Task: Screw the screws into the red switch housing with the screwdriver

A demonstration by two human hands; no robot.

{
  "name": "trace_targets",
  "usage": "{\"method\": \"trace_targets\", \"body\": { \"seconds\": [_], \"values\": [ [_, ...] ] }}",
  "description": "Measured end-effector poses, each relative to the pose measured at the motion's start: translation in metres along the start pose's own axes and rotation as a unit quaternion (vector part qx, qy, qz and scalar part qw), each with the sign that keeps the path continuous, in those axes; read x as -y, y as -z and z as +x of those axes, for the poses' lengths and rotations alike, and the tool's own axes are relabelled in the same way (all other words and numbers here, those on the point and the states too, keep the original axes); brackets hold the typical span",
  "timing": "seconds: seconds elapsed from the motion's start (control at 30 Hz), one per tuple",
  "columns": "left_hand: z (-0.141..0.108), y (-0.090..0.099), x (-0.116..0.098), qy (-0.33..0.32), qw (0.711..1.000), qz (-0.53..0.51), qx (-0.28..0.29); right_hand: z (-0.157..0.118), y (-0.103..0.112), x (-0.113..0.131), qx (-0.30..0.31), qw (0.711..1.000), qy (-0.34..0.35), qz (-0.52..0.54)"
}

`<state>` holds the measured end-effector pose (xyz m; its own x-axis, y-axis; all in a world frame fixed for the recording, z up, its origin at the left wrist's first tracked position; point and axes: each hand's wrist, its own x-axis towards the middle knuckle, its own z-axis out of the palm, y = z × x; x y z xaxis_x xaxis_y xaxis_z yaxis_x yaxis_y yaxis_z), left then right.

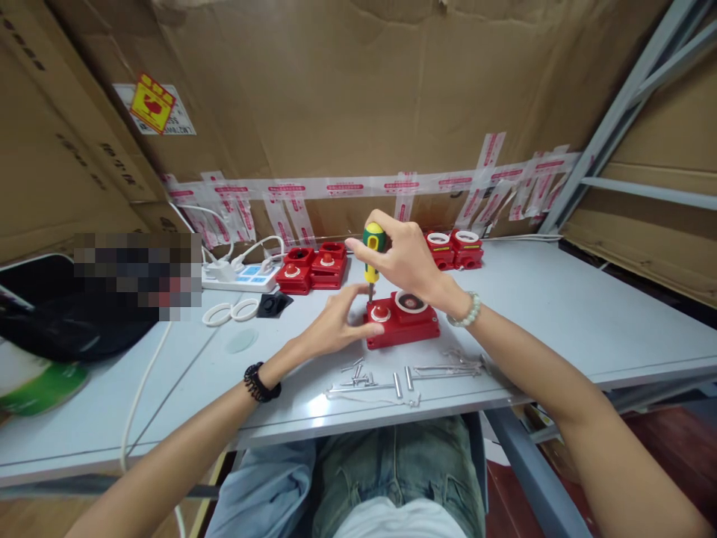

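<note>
Screwdriver upright over red box

Right hand [406, 258] wraps its fingers closed round the green-and-yellow screwdriver [373, 250], long axis near vertical, tip down at the far left corner of the red box [403, 321], which lies mid-table [560, 314]. Left hand [333, 325], fingers loosely curled and holding nothing, touches the box's left end, just below and left of the tip. Loose screws [358, 370] lie nearer; more red boxes [314, 269] sit farther left.

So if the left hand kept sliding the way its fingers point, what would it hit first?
The left hand points right, at the red box; its fingertips already look to touch that box's left end, below the screwdriver.
</note>
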<state>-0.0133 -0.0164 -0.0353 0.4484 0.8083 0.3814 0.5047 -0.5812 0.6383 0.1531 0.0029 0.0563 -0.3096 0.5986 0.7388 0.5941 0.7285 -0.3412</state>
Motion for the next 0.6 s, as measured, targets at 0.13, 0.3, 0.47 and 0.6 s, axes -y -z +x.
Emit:
{"method": "trace_targets", "body": {
  "seconds": [0.13, 0.3, 0.47, 0.6],
  "values": [
    [0.023, 0.005, -0.016, -0.038, 0.985, -0.001, -0.171, 0.002, -0.003, 0.0, -0.027, 0.998, -0.025, -0.053],
    [0.038, 0.006, -0.016, -0.073, 0.978, -0.057, -0.185, -0.001, 0.007, -0.007, 0.033, 0.997, -0.002, 0.071],
    [0.034, 0.006, -0.008, -0.065, 0.979, -0.142, -0.129, -0.006, 0.009, -0.01, 0.058, 0.983, 0.019, 0.176],
    [0.038, 0.002, -0.013, -0.072, 0.966, -0.104, -0.224, -0.008, -0.002, -0.009, -0.002, 0.993, 0.001, 0.12]
  ]
}}
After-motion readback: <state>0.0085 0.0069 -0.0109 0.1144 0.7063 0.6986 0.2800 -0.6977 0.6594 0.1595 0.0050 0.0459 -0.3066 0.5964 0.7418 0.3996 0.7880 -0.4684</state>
